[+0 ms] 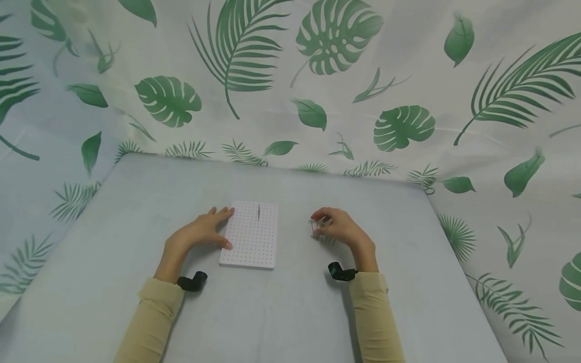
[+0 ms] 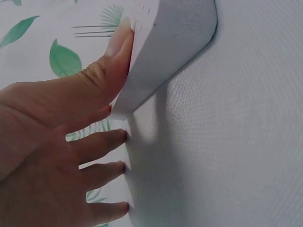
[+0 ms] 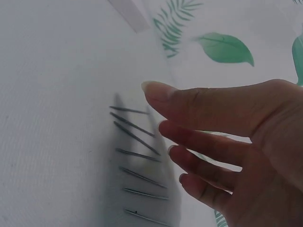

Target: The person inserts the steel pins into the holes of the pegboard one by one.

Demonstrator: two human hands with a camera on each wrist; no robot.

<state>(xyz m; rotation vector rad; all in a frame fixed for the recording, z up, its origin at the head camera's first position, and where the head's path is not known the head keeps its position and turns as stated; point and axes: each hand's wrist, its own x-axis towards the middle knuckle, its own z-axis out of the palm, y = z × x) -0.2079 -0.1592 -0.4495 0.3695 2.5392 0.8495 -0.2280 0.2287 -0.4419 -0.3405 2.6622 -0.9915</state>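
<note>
A white board dotted with rows of small holes lies flat on the table. My left hand rests at its left side, thumb on the near part of the edge, forefinger at the far corner, other fingers spread. Thin metal pins stand upright near the board's far end; two show as lines beside my thumb in the left wrist view. To the right, my right hand hovers with thumb and fingers apart, over several similar loose pins. They lie in a row under the fingertips, the topmost closest to my thumb.
The pale table meets a leaf-printed curtain along its back and sides. Each wrist carries a small black camera, the left one beside the cuff and the right one likewise. A bare strip of table separates the board from the loose pins.
</note>
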